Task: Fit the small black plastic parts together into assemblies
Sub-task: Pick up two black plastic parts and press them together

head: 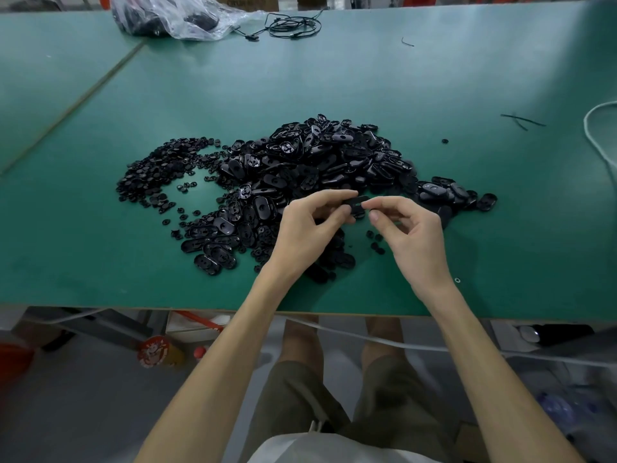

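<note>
Black plastic parts are lying heaped on the desk [66, 228]: small round pieces [153, 172] at left, a clear plastic bag [173, 18] behind holding more dark parts, oval shells [300, 152] piling centrally. The left grip [309, 228] is pinching one raised shell [355, 204]; the right grip [414, 235] is pinching its other end, probably mid-fitting. Next comes pressing it home squarely.

Both bare arms reach forward. The left hand [307, 228] pinches a black part [354, 206] at its fingertips, and the right hand [412, 235] pinches the other end with its fingertips.
</note>
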Motion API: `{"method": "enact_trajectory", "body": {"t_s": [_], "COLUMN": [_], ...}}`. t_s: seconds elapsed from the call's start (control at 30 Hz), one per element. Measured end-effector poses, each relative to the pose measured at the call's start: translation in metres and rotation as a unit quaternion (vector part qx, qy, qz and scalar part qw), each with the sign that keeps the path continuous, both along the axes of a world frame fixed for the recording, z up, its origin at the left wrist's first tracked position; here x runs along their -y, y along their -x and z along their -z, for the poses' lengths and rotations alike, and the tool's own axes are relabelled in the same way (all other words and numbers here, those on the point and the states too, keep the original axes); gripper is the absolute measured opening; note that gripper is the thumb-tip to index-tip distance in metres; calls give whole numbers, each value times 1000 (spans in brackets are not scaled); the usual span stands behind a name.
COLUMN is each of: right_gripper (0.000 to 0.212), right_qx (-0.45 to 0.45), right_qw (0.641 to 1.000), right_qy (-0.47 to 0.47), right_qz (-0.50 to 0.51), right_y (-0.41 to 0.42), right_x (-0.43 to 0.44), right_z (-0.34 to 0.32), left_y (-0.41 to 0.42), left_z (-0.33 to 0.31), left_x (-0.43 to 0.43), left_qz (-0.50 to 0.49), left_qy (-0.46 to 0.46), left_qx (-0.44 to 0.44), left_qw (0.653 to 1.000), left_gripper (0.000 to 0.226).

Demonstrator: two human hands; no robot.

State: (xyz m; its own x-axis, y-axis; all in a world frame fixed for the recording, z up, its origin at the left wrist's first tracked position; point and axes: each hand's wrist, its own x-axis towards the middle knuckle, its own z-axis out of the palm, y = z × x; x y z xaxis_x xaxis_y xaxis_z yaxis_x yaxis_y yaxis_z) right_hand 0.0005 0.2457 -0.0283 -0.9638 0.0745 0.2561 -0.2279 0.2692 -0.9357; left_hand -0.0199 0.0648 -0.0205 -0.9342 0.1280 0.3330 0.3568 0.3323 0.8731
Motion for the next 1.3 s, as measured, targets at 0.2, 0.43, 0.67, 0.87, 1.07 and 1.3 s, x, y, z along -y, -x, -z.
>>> {"method": "enact_trajectory", "body": {"t_s": [0.2, 0.43, 0.67, 0.87, 1.07, 1.3], "right_gripper": [18, 13, 12, 13, 12, 11], "right_qx": [-10, -7, 4, 3, -5, -8], "right_qw": [999, 998, 994, 996, 999, 999], "right_qy": [34, 67, 110, 91, 49, -1], "right_qz": [1, -6, 2, 10, 18, 40], "right_y": [0, -1, -1, 1, 2, 3], "right_x": [1, 1, 0, -2, 1, 3], "right_z": [-2, -2, -2, -1, 1, 2], "left_y": [1, 4, 5, 5, 6, 8], "left_z": [0, 5, 6, 6, 6, 8], "left_x": [2, 3, 2, 3, 5, 5], "left_qz": [26, 22, 28, 38, 53, 69], "left_qy": [-44, -75, -86, -94, -97, -92], "left_qx": [21, 37, 42, 49, 52, 56], "left_qw": [998, 996, 995, 994, 993, 992], "left_gripper": [22, 20, 20, 20, 19, 20]}}
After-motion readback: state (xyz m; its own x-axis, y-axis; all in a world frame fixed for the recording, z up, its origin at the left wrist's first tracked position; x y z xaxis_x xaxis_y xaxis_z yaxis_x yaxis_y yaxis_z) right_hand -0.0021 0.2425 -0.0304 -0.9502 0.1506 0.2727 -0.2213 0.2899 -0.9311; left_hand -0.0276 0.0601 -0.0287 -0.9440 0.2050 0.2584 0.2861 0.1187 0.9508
